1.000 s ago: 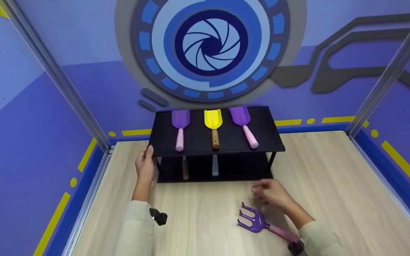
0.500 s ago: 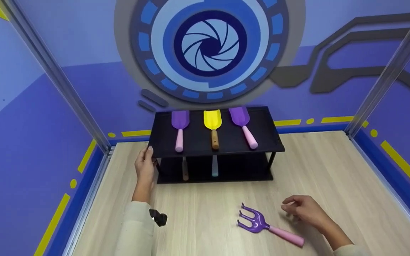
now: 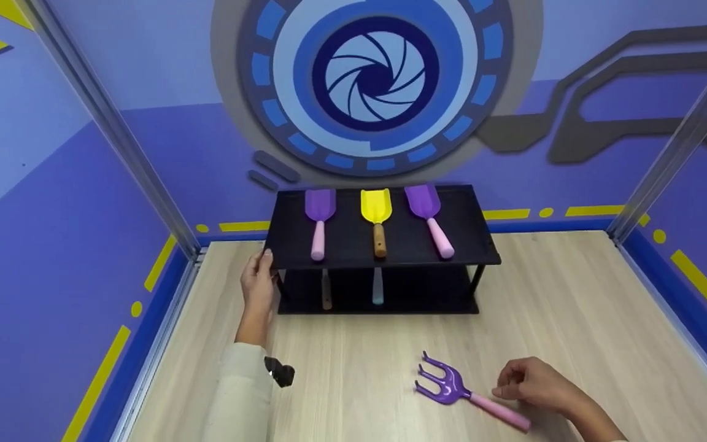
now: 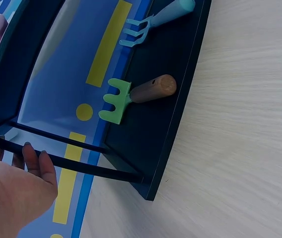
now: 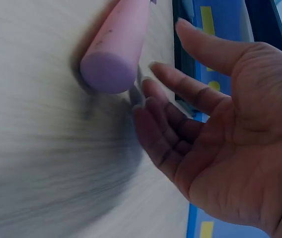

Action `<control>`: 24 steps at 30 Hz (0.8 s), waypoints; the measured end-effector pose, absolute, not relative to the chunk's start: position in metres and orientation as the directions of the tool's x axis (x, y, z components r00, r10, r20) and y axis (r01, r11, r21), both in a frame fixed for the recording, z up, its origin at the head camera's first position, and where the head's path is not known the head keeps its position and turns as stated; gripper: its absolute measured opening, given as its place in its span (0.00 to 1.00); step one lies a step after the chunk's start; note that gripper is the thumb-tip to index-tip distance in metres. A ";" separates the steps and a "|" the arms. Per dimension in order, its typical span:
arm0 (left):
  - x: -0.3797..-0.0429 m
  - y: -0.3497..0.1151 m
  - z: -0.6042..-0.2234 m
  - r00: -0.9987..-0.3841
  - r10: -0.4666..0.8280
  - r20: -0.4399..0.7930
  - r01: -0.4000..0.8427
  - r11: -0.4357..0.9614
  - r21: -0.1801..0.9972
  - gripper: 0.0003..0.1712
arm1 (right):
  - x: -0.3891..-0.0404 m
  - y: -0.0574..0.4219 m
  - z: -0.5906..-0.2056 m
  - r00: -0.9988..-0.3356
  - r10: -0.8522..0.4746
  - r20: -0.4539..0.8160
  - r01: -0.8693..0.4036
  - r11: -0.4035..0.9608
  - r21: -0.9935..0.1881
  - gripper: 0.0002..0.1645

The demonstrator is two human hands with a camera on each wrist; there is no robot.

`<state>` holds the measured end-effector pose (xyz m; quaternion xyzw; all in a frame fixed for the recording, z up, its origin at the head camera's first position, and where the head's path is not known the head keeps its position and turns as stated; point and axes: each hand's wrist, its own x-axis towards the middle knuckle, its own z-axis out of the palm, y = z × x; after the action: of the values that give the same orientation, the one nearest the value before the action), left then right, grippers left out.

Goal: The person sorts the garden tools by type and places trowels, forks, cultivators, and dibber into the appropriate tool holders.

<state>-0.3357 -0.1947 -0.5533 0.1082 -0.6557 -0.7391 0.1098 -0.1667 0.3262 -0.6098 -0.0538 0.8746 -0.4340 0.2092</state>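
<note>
My left hand (image 3: 257, 285) grips the left end of a black two-tier rack (image 3: 347, 242), thumb at the top board's edge. In the left wrist view its fingers curl by a corner post (image 4: 96, 169). A purple hand fork (image 3: 448, 387) with a pink handle lies on the table, tines pointing left. Just right of that handle is my right hand (image 3: 536, 385), bent but holding nothing. The right wrist view shows its thumb and fingers spread apart beside the pink handle end (image 5: 113, 59), with a gap between.
On the top board lie two purple scoops (image 3: 320, 205) (image 3: 424, 201) with pink handles and a yellow scoop (image 3: 376, 205). The lower board holds a green hand rake (image 4: 116, 101) with a brown handle and a light blue fork (image 4: 168, 14). Patterned walls enclose the table (image 3: 353, 368).
My right hand has drawn back from the rack's front, moving right and nearer, to beside the fork's handle. The left hand keeps its grip on the rack. The view has shifted slightly.
</note>
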 end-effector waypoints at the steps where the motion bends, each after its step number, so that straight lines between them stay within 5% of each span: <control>1: -0.336 -0.195 -0.553 -0.952 -0.307 -0.014 0.024 -0.120 0.993 0.25 | -0.166 0.325 -0.609 -0.902 -0.285 -0.324 0.077 0.633 -0.770 0.18; 11: -0.338 -0.196 -0.554 -0.951 -0.307 -0.036 0.000 -0.117 0.993 0.25 | -0.161 0.318 -0.601 -0.844 -0.338 -0.417 0.031 0.745 -0.666 0.20; 24: -0.336 -0.197 -0.552 -0.951 -0.308 -0.029 -0.012 -0.055 0.998 0.25 | -0.157 0.310 -0.607 -0.858 -0.348 -0.378 -0.023 0.760 -0.649 0.14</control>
<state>-0.3358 -0.1971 -0.5525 0.1180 -0.6795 -0.7167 0.1033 -0.1574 0.3102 -0.6066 -0.1024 0.9054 -0.3306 0.2460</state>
